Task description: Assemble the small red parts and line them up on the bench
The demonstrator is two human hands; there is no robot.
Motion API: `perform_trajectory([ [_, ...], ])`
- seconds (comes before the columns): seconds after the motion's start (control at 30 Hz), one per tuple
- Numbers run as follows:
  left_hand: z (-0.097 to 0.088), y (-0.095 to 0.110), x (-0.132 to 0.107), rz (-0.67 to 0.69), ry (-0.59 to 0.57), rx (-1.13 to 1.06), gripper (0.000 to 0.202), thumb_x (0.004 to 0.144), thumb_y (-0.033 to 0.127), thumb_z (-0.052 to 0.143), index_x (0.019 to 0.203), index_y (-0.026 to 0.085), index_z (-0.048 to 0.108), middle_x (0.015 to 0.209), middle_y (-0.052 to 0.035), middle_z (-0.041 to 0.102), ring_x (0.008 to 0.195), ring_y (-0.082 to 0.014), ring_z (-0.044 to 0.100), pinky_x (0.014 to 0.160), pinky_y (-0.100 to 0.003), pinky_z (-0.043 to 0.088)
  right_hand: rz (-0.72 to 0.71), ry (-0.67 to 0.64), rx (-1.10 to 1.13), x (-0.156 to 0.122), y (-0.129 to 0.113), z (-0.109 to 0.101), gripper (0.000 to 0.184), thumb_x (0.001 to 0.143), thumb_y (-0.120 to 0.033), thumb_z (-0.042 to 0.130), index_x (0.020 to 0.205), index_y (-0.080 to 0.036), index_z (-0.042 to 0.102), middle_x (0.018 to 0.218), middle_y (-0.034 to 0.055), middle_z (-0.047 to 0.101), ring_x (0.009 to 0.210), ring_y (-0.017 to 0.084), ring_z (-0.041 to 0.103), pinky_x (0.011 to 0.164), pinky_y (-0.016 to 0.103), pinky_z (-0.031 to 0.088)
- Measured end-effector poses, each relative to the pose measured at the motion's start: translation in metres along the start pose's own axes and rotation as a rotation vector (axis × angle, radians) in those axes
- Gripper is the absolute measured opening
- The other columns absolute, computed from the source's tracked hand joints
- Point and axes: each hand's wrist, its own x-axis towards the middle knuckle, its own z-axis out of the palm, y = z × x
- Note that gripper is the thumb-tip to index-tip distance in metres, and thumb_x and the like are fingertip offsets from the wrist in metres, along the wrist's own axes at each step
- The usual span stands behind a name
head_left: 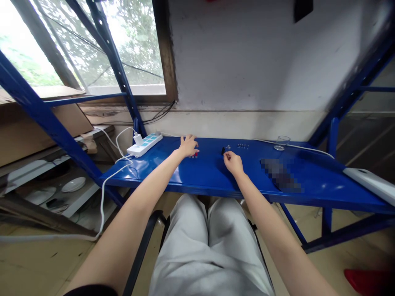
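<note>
My left hand (187,146) is over the blue tabletop with its fingers spread. Just under its fingertips, towards me, stands a short row of tiny pieces (193,156), at least one of them red. My right hand (233,162) has its thumb and fingers pinched together. At those fingertips is a small black piece (223,151); whether they grip it or only touch it is unclear. Beyond the right hand lie a small clear or metallic bit (228,146) and several tiny shiny parts (242,146) set out in rows.
On the blue table (212,181), a white power strip (145,144) with a plugged-in cord is at the left. To the right are a clear glass cup (282,142), a blurred-out dark object (280,174) and a white device (370,183). Blue frame posts rise at both ends.
</note>
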Motion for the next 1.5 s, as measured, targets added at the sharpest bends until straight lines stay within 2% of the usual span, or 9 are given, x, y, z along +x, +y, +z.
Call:
perform_trajectory([
  [0.2,0.006,0.004,-0.003,-0.057,0.014,-0.062,0.007,0.07,0.02,0.063,0.075,0.017,0.068,0.128,-0.0111,0.045,0.125,-0.0349,0.025,0.1,-0.062,0.007,-0.015,0.0,-0.004,0.0,0.0,0.0,0.024,0.082,-0.029,0.037,0.088,-0.02,0.059,0.068,0.0047,0.063,0.062,0.017,0.058,0.059,0.024,0.039],
  [0.5,0.013,0.001,-0.007,-0.035,0.051,-0.003,0.013,0.074,0.016,0.056,0.073,0.019,0.068,0.122,-0.011,0.05,0.121,-0.032,0.03,0.098,-0.062,0.011,-0.015,-0.004,0.009,-0.001,0.0,-0.001,0.023,0.082,-0.029,0.039,0.086,-0.019,0.06,0.07,0.0046,0.064,0.062,0.016,0.057,0.058,0.024,0.038],
  [0.67,0.014,0.017,-0.012,-0.003,0.152,-0.085,0.015,0.076,0.019,0.053,0.071,0.019,0.067,0.112,-0.01,0.055,0.115,-0.0301,0.037,0.097,-0.057,0.015,-0.018,-0.015,0.014,-0.001,0.0,-0.002,0.024,0.082,-0.029,0.038,0.088,-0.019,0.059,0.068,0.0046,0.063,0.06,0.016,0.057,0.055,0.023,0.037],
  [0.8,0.023,0.041,-0.013,-0.085,0.339,-0.346,0.011,0.077,0.021,0.054,0.081,0.02,0.064,0.103,-0.0078,0.06,0.106,-0.0254,0.045,0.094,-0.048,0.026,-0.02,0.009,0.038,-0.001,-0.001,-0.001,0.026,0.084,-0.032,0.037,0.09,-0.019,0.058,0.07,0.005,0.063,0.063,0.017,0.058,0.06,0.024,0.039],
  [0.97,0.052,0.066,-0.013,-0.096,0.451,-1.023,0.01,0.078,0.022,0.052,0.084,0.016,0.058,0.083,-0.0066,0.063,0.08,-0.015,0.058,0.078,-0.031,0.043,-0.104,0.003,0.206,-0.003,-0.008,-0.003,0.037,0.089,-0.042,0.025,0.088,-0.02,0.055,0.072,0.0036,0.062,0.065,0.014,0.057,0.066,0.022,0.04],
  [1.03,0.062,0.071,-0.016,-0.111,0.434,-1.227,0.012,0.079,0.023,0.052,0.086,0.015,0.056,0.079,-0.0059,0.063,0.076,-0.0138,0.06,0.075,-0.029,0.045,-0.141,-0.02,0.264,-0.004,-0.011,-0.004,0.04,0.09,-0.045,0.021,0.084,-0.02,0.052,0.07,0.0024,0.06,0.062,0.013,0.055,0.065,0.021,0.04],
  [1.1,0.068,0.074,-0.022,-0.165,0.404,-1.329,0.014,0.079,0.024,0.052,0.088,0.015,0.054,0.079,-0.0059,0.064,0.075,-0.0132,0.061,0.073,-0.027,0.045,-0.15,-0.042,0.279,-0.005,-0.013,-0.004,0.04,0.09,-0.047,0.022,0.082,-0.02,0.051,0.067,0.0014,0.058,0.058,0.012,0.053,0.062,0.021,0.039],
  [1.23,0.068,0.076,-0.033,-0.247,0.326,-1.355,0.016,0.08,0.028,0.053,0.09,0.015,0.053,0.085,-0.0075,0.066,0.076,-0.0131,0.062,0.068,-0.024,0.045,-0.142,-0.053,0.229,-0.006,-0.013,-0.002,0.039,0.088,-0.049,0.027,0.079,-0.02,0.05,0.064,0.0006,0.056,0.057,0.012,0.051,0.06,0.021,0.038],
  [1.5,0.068,0.073,-0.038,-0.207,0.256,-1.397,0.016,0.08,0.026,0.053,0.09,0.015,0.051,0.086,-0.0086,0.067,0.072,-0.0133,0.063,0.063,-0.023,0.042,-0.147,-0.022,0.248,-0.007,-0.012,0.002,0.038,0.086,-0.052,0.031,0.081,-0.02,0.05,0.061,-0.0004,0.053,0.054,0.011,0.047,0.056,0.021,0.037],
])
